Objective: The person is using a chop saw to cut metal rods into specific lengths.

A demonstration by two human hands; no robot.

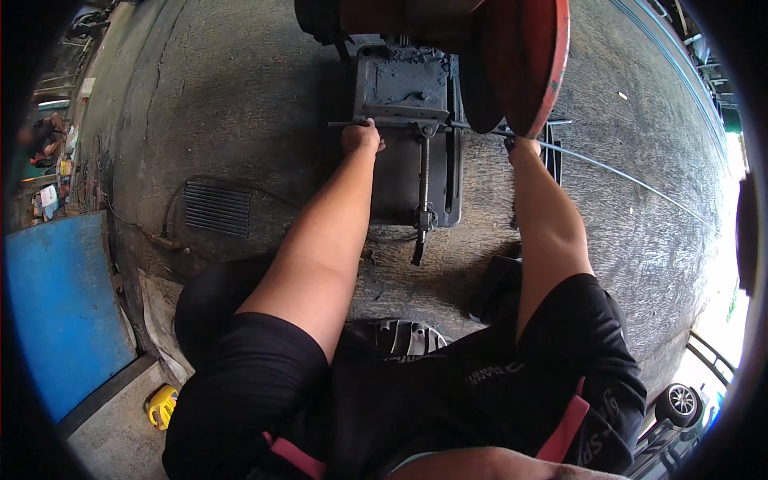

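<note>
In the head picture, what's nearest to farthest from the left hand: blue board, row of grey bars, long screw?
1. Long screw, just right of the left hand.
2. Row of grey bars, lower left on the ground.
3. Blue board, far left.

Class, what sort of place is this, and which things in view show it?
Probably a metalworking shop: the red-guarded machine, the screw clamp and a long thin rod at the right hand suggest it.
</note>
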